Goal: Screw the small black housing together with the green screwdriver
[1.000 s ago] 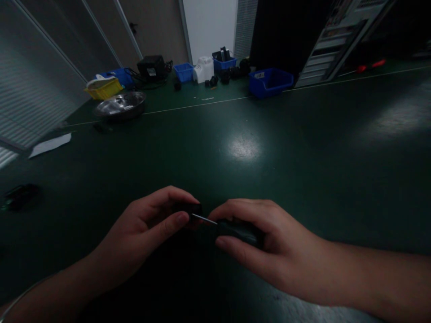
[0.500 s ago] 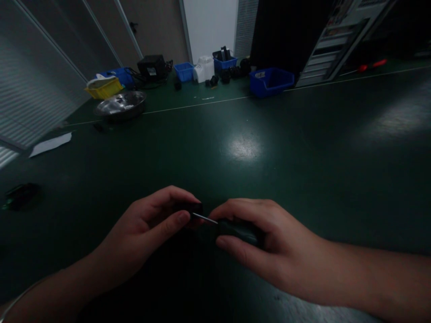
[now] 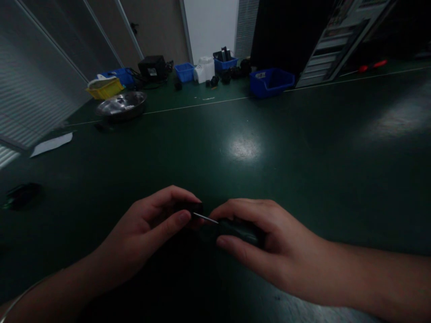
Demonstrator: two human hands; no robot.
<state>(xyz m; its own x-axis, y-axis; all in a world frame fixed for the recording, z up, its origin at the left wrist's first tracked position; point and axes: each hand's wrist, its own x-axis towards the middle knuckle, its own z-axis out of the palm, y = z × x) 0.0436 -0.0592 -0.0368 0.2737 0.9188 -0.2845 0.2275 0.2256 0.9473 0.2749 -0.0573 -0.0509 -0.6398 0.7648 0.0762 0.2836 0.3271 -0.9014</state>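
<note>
Pinches small black part (image 3: 197, 207) in left hand (image 3: 148, 226), curls right hand (image 3: 278, 246) round dark-handled, metal-shafted tool (image 3: 238, 230), apparently engaging tip, next needing steady alignment.

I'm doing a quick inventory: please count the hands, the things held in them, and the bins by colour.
Hands (left hand, right hand): 2
Held things (dark piece, thin-shafted tool): 2
Yellow bin: 1
Blue bins, one partly hidden: 4
Total: 9

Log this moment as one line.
left hand: holds dark part | right hand: grips screwdriver, metal shaft toward dark part | background: metal bowl, yellow bin
</note>
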